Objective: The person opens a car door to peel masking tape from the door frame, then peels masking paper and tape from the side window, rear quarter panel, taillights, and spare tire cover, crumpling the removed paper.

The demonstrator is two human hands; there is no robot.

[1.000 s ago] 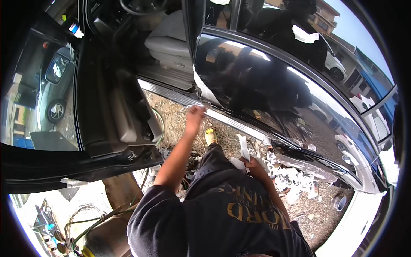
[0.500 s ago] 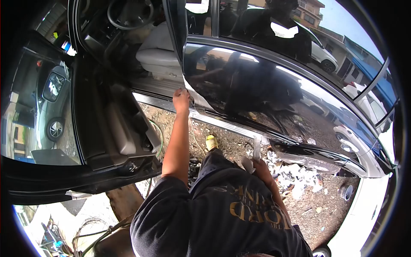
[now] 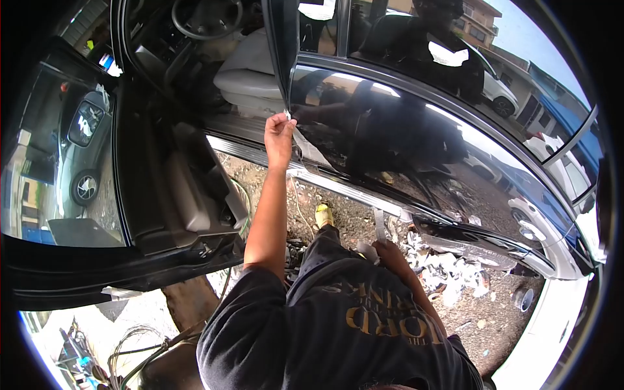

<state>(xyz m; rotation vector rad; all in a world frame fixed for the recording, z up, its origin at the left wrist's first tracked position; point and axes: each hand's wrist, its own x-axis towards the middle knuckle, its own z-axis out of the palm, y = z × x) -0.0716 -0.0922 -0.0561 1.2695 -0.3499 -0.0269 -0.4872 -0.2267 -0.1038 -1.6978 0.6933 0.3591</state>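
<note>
Two hands are gripping: left hand [image 3: 279,133] pinched on a pale scrap [image 3: 288,115] at the rear door [image 3: 396,133] edge, right hand [image 3: 390,254] curled around white strips [image 3: 379,225]; even tension is probably suiting best.

A glossy black car door [image 3: 390,130] stands upright, right of centre, with a pale thin strip [image 3: 311,149] along its lower left edge; nearer, a whitish ribbon-like strip [image 3: 379,224] points far.

Head view, wide, forward-down: shirt [image 3: 273,325] near, rear door [image 3: 390,140] beyond.
</note>
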